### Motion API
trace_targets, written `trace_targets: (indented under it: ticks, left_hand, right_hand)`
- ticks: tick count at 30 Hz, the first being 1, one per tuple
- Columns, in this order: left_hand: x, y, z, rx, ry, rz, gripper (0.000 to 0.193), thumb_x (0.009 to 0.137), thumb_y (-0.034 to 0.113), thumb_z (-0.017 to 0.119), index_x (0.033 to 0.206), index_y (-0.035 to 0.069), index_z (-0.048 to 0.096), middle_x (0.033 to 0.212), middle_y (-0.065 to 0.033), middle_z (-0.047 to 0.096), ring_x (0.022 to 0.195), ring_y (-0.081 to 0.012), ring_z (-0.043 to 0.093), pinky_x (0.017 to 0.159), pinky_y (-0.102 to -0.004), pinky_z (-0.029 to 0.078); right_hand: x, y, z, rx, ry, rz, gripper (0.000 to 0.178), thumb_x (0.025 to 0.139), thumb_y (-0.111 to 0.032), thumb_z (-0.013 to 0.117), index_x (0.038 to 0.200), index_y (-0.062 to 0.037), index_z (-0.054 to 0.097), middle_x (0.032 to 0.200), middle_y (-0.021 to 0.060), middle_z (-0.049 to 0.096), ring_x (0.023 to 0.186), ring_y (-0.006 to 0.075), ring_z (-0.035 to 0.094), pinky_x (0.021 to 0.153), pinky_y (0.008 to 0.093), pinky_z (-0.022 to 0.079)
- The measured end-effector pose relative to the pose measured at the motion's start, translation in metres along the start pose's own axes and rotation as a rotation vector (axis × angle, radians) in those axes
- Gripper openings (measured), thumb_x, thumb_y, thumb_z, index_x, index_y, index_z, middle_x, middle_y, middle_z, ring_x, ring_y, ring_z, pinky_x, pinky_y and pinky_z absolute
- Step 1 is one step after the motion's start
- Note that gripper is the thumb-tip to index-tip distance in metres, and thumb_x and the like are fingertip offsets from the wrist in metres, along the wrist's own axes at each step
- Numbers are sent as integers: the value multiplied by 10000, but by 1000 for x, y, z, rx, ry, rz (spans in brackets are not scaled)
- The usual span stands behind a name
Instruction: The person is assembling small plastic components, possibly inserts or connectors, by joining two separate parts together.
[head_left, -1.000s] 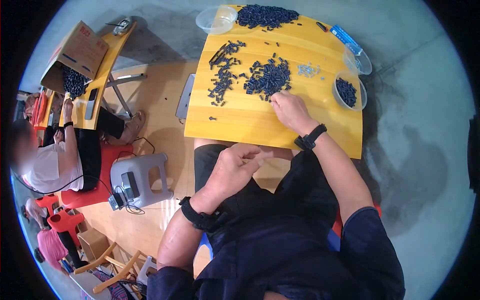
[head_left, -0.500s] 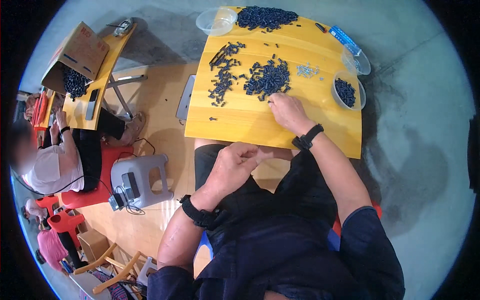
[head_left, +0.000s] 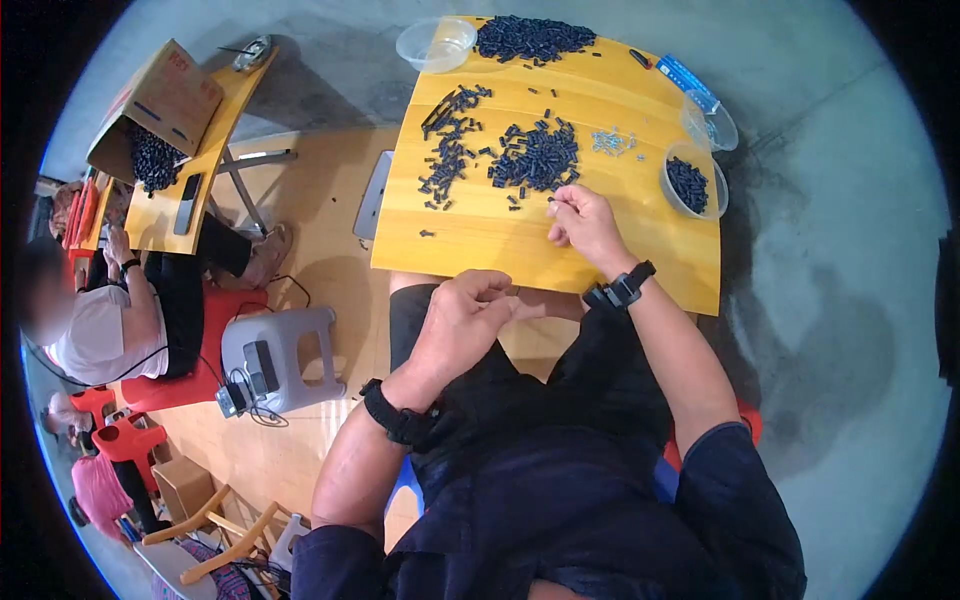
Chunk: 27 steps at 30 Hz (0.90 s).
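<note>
Right hand (head_left: pixel 588 225) pinching 1 small black piece (head_left: pixel 551 199), left hand (head_left: pixel 462 325) loosely curled

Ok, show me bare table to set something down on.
Bare: right of the right hand, nearer than the bowl of black parts; and the near strip between that hand and the lone dark piece. Crowded: the middle pile, the left scatter and the far heap.

head-worn fisheye, looking down, wide view
</note>
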<state>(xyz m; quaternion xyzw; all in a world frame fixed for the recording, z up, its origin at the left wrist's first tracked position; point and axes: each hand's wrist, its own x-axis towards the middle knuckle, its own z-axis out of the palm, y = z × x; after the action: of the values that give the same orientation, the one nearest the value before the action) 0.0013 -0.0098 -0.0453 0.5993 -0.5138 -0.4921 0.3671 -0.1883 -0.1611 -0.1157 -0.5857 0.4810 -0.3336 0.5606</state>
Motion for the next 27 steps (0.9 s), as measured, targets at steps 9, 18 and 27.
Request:
trace_targets:
  ticks: [9, 18, 27]
  left_hand:
    - [0, 9, 0, -307, 180, -26, 255, 873, 46, 610, 1099, -71, 590, 852, -97, 676, 785, -104, 623, 734, -242, 510]
    - [-6, 14, 9, -488, 180, 179, 227, 864, 32, 637, 1088, -10, 621, 982, -57, 607, 747, -87, 573, 658, -227, 487]
    - [-11, 23, 5, -415, 130, 212, 189, 839, -4, 651, 1026, -21, 650, 986, -85, 616, 780, -121, 608, 692, -249, 502]
  right_hand:
    - [-58, -53, 18, 461, -226, 70, 103, 937, -45, 513, 1014, 14, 546, 909, 93, 626, 702, 143, 643, 625, 265, 557]
    - [-87, -70, 31, 632, -494, 35, 118, 935, -61, 537, 1035, 2, 544, 855, 80, 648, 701, 143, 657, 624, 262, 552]
    - [-96, -81, 34, 531, -450, 14, 114, 940, -63, 536, 992, 22, 592, 801, 57, 641, 666, 114, 641, 608, 248, 540]
